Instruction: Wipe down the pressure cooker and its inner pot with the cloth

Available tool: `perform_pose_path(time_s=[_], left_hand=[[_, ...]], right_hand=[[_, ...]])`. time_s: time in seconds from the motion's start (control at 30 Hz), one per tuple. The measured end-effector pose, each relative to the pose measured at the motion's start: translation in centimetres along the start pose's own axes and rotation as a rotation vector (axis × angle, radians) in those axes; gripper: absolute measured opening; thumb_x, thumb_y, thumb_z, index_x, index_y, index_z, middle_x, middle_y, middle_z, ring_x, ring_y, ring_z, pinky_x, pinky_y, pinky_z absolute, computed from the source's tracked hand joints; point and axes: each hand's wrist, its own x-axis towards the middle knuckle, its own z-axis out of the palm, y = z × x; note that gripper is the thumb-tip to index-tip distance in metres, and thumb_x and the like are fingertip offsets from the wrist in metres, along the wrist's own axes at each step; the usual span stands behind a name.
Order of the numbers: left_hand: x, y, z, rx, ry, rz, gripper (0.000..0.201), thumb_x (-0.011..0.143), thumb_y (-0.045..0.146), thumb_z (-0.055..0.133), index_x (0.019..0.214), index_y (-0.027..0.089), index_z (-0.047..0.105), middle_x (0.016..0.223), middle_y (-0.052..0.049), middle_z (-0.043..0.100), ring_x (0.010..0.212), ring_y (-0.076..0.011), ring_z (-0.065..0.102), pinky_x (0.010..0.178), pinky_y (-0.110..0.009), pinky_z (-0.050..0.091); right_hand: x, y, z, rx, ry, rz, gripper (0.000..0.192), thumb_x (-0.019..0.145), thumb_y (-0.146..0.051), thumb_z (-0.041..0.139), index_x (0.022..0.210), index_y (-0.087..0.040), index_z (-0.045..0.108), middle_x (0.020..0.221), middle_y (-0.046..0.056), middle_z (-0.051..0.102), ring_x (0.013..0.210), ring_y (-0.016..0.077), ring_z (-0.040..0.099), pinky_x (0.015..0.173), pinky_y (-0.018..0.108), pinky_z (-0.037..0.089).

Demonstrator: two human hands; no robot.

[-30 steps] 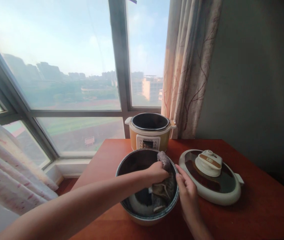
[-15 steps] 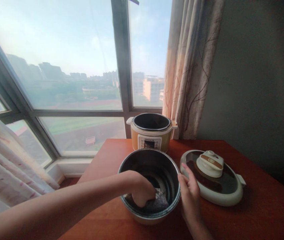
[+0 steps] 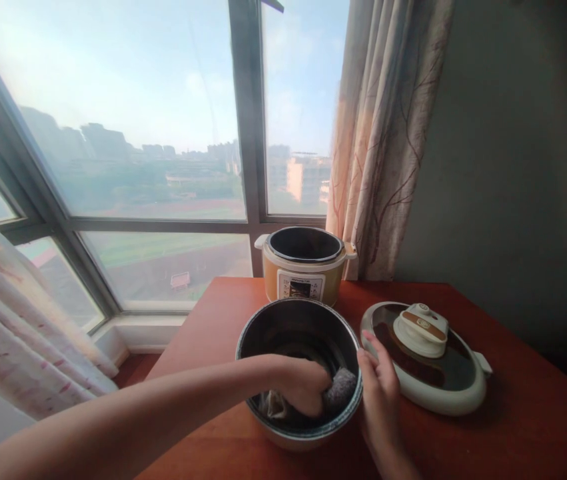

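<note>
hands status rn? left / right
Left hand: closed on the grey cloth, down inside the inner pot.
Right hand: open, flat against the pot's outer rim.

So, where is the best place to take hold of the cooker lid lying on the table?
Probably by the raised knob in the middle of the lid, coming from above. The lid lies flat with its top up and nothing over it, and the knob stands clear; the rim sits low on the table.

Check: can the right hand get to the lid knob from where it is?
Probably yes. The right hand rests on the pot rim next to the lid, whose knob faces up in the open with nothing over it. The left hand is inside the pot with the cloth.
</note>
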Motion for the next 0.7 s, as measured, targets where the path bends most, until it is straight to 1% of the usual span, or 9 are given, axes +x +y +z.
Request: perform_pose_path(time_s=[0.07,0.1,0.27,0.33,0.4,0.5,0.57,0.63,0.7], left_hand=[[0.6,0.5,0.0,-0.064,0.035,-0.063,0.042,0.071,0.02,0.056,0.107,0.008,0.074,0.098,-0.019,0.075,0.086,-0.0311,0.071,0.066,-0.035,0.054],[1.0,0.7,0.0,-0.16,0.092,-0.099,0.041,0.07,0.02,0.057,0.105,0.008,0.074,0.098,-0.018,0.075,0.086,-0.0308,0.071,0.066,-0.034,0.054],[3.9,0.3,0.9,-0.921,0.417,-0.339,0.031,0.072,0.021,0.06,0.101,0.012,0.07,0.097,-0.01,0.074,0.083,-0.0225,0.07,0.06,-0.023,0.051],[4.8,0.0,0.9,-1.05,0.496,-0.346,0.033,0.077,0.019,0.054,0.106,0.011,0.068,0.102,-0.011,0.073,0.085,-0.0206,0.071,0.063,-0.022,0.053],[5.1,-0.2,0.6,-0.956,0.515,-0.337,0.034,0.077,0.018,0.054,0.108,0.01,0.067,0.103,-0.012,0.073,0.089,-0.0214,0.071,0.066,-0.022,0.053],[4.4,-0.1,-0.1,-0.614,0.466,-0.266,0.033,0.069,0.016,0.063,0.101,0.011,0.07,0.099,-0.012,0.074,0.091,-0.0256,0.071,0.069,-0.026,0.053],[3.5,0.0,-0.4,-0.321,0.361,-0.154,0.033,0.065,0.015,0.065,0.097,0.012,0.073,0.093,-0.012,0.075,0.087,-0.0275,0.071,0.067,-0.028,0.052],[2.5,-0.1,-0.4,-0.018,0.203,-0.018,0.028,0.065,0.015,0.063,0.09,0.013,0.075,0.083,-0.012,0.076,0.074,-0.0267,0.07,0.058,-0.029,0.049],[1.7,-0.5,0.0,0.094,0.142,0.075,0.014,0.061,0.013,0.065,0.071,0.016,0.074,0.066,-0.01,0.073,0.058,-0.0235,0.066,0.05,-0.029,0.045]], right_hand=[[0.0,0.1,-0.1,-0.019,-0.009,-0.004,0.073,0.081,-0.056,0.065,0.139,-0.014,0.054,0.104,0.009,0.073,0.093,0.0241,0.065,0.082,0.032,0.047],[0.1,0.1,-0.1,-0.03,-0.015,-0.005,0.072,0.082,-0.057,0.064,0.139,-0.013,0.055,0.109,0.01,0.073,0.098,0.0252,0.065,0.084,0.033,0.048],[0.3,0.1,-0.4,-0.05,-0.043,-0.016,0.064,0.084,-0.056,0.062,0.133,-0.016,0.061,0.134,0.012,0.064,0.125,0.0298,0.057,0.104,0.038,0.043],[0.3,0.1,-0.5,-0.046,-0.063,-0.022,0.059,0.083,-0.055,0.062,0.128,-0.016,0.065,0.137,0.012,0.063,0.13,0.0305,0.054,0.11,0.041,0.038],[0.4,0.0,-0.5,-0.052,-0.076,-0.034,0.057,0.083,-0.055,0.063,0.123,-0.015,0.068,0.137,0.013,0.063,0.131,0.0313,0.053,0.112,0.044,0.037],[0.8,-0.3,-0.6,-0.082,-0.081,-0.053,0.055,0.082,-0.053,0.064,0.121,-0.015,0.07,0.133,0.014,0.066,0.128,0.0326,0.056,0.111,0.046,0.038],[1.5,-0.5,-0.7,-0.08,-0.095,-0.049,0.055,0.081,-0.053,0.065,0.12,-0.015,0.071,0.13,0.014,0.068,0.124,0.0329,0.059,0.108,0.047,0.041],[2.5,-0.7,-0.8,-0.061,-0.13,-0.032,0.054,0.079,-0.052,0.067,0.12,-0.016,0.072,0.127,0.013,0.069,0.12,0.032,0.062,0.104,0.045,0.045],[3.7,-1.1,-0.9,-0.031,-0.191,0.011,0.056,0.077,-0.052,0.071,0.12,-0.016,0.071,0.122,0.013,0.072,0.112,0.0304,0.066,0.095,0.041,0.05]])
